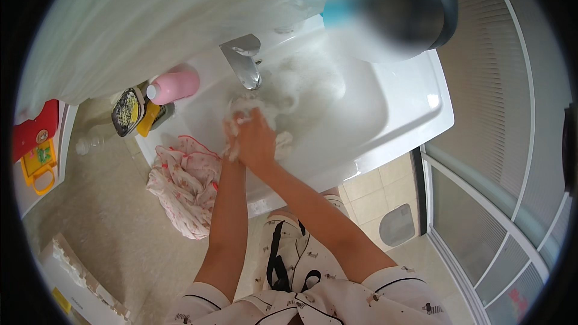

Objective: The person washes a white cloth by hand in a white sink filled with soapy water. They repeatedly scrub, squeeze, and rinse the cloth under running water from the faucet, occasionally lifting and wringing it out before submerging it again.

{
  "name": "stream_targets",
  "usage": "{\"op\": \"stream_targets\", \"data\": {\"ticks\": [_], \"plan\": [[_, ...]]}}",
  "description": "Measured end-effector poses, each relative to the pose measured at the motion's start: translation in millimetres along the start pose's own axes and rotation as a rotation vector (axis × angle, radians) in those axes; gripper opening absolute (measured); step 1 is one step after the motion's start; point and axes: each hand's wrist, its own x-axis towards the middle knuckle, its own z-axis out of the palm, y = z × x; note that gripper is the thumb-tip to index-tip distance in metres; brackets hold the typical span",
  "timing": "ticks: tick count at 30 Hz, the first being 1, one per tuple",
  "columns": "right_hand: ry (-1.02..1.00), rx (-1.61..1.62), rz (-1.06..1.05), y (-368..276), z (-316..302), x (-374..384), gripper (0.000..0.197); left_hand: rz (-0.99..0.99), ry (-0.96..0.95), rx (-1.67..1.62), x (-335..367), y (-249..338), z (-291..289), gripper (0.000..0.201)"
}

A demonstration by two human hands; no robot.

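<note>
My two hands are pressed together over the left part of a white washbasin [415,123], below the chrome tap [244,63]. Both close on a wet white cloth [244,106] covered in suds. My right hand [257,139] lies over it and hides much of my left hand [231,137]. Part of the white fabric trails into cloudy, foamy water [307,87]. Draped over the basin's front left edge is a crumpled pale garment [185,186] with pink trim, apart from my hands.
On the basin's left ledge lie a pink bottle [177,85] with a white cap, a dark soap dish [128,112] and a yellow packet [148,120]. A large blurred object [391,18] overhangs the back right. Sliding panels [481,84] stand right; a torn carton [81,283] sits lower left.
</note>
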Motion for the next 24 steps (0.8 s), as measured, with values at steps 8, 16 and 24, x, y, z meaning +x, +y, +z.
{"op": "stream_targets", "data": {"ticks": [8,16,24], "plan": [[-0.263,0.138,0.255,73.5,-26.0,98.9,0.045,-0.093,0.23,0.132,-2.9,5.0,4.1,0.031],[-0.104,-0.079,0.037,85.7,6.4,72.9,0.065,-0.137,0.317,0.169,15.0,15.0,29.3,0.045],[0.018,0.03,-0.126,20.7,-5.4,-9.1,0.031,-0.021,0.017,0.047,-2.6,5.4,37.9,0.041]]}}
